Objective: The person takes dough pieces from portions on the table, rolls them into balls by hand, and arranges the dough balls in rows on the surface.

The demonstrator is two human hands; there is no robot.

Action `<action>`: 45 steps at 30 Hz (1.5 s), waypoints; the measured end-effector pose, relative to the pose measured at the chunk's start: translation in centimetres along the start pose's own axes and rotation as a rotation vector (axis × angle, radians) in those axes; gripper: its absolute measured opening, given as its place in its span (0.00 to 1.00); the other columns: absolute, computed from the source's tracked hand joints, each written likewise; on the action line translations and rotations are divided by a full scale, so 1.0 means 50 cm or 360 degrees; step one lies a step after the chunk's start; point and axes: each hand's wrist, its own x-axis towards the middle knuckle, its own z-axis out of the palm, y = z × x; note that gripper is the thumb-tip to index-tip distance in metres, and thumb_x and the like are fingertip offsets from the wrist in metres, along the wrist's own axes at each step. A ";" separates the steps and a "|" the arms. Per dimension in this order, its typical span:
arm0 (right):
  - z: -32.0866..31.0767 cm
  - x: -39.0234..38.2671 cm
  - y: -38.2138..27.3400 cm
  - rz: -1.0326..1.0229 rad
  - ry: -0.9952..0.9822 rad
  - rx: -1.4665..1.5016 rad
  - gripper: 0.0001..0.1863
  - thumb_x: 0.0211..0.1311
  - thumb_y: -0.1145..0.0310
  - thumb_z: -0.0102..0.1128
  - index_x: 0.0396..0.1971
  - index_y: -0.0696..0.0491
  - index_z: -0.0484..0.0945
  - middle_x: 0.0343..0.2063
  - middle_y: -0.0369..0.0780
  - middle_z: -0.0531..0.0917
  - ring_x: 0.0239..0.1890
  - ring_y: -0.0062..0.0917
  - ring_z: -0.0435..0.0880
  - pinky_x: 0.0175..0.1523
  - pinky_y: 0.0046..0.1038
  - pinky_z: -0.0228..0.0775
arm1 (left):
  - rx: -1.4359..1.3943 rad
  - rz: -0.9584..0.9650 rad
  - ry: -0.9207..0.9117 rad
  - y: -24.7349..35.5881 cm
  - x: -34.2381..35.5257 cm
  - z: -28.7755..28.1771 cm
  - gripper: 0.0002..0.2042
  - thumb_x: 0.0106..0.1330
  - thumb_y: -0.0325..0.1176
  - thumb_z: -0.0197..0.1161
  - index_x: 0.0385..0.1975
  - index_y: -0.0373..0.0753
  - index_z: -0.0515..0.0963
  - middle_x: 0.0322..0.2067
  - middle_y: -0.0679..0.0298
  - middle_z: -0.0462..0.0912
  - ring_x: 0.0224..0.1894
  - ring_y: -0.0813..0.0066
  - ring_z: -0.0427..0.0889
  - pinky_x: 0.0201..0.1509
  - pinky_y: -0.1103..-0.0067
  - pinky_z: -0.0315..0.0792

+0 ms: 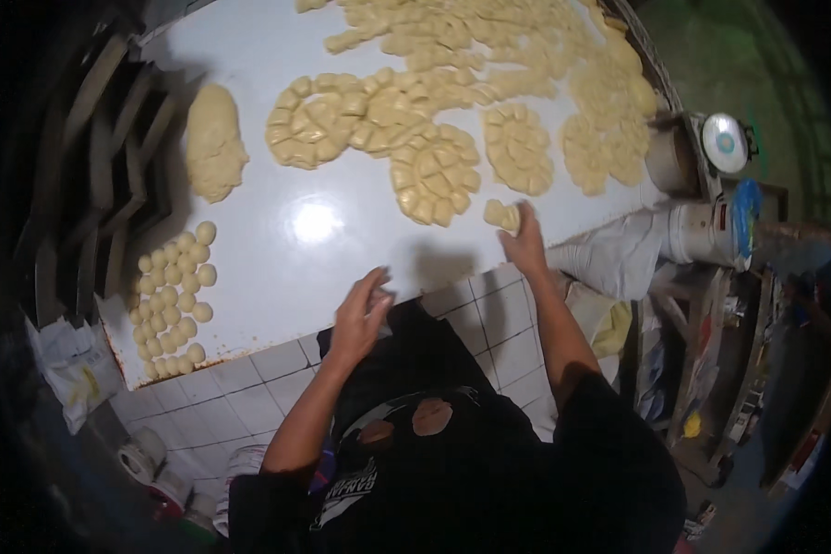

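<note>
Pinches in the right hand (523, 245) a small cluster of pale-yellow cut dough pieces (500, 215) near the front edge of the glossy white tabletop (286, 268), with fingertips partly hidden; cannot tell whether lifted or resting on the surface. Holds the left hand (358, 319) over the same edge, slightly blurred, with thumb and fingers loosely parted and palm turned out of sight. Beyond, shows flat round clusters of pale-yellow dough segments (436, 174), overlapping and cut off at the top. At left, includes an oblong lump of pale dough (214, 138) and small round dough balls (170, 296), beside dark angular stacked shapes (92, 166) too dim to identify.
</note>
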 end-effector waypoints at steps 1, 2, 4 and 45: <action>0.004 0.027 -0.067 -0.0090 -0.0310 -0.0055 0.28 0.59 0.72 0.70 0.60 0.59 0.74 0.59 0.55 0.78 0.63 0.53 0.75 0.68 0.47 0.67 | -0.0175 -0.0062 -0.0042 -0.010 0.017 0.050 0.24 0.78 0.32 0.63 0.71 0.35 0.70 0.55 0.52 0.85 0.50 0.68 0.88 0.55 0.72 0.82; -0.001 0.045 -0.065 0.0072 -0.0364 0.0085 0.25 0.60 0.71 0.70 0.57 0.57 0.76 0.55 0.54 0.81 0.58 0.52 0.79 0.65 0.47 0.71 | -0.0356 -0.0242 -0.0198 -0.005 0.050 0.101 0.24 0.81 0.35 0.60 0.73 0.36 0.67 0.57 0.52 0.84 0.51 0.67 0.87 0.57 0.71 0.82; -0.019 0.043 -0.076 0.0126 -0.0704 0.0157 0.23 0.60 0.69 0.70 0.55 0.57 0.78 0.50 0.54 0.83 0.54 0.49 0.82 0.62 0.46 0.73 | -0.0679 -0.0629 -0.0322 0.000 0.092 0.187 0.25 0.84 0.42 0.54 0.75 0.39 0.65 0.58 0.53 0.84 0.51 0.67 0.86 0.57 0.71 0.81; 0.493 0.003 -0.578 -0.0739 -0.0550 -0.0158 0.16 0.58 0.60 0.75 0.36 0.52 0.78 0.37 0.44 0.80 0.43 0.47 0.76 0.51 0.48 0.66 | 0.1249 0.0135 0.0996 -0.223 0.110 -0.264 0.09 0.63 0.35 0.72 0.33 0.39 0.79 0.33 0.58 0.81 0.37 0.54 0.80 0.44 0.58 0.71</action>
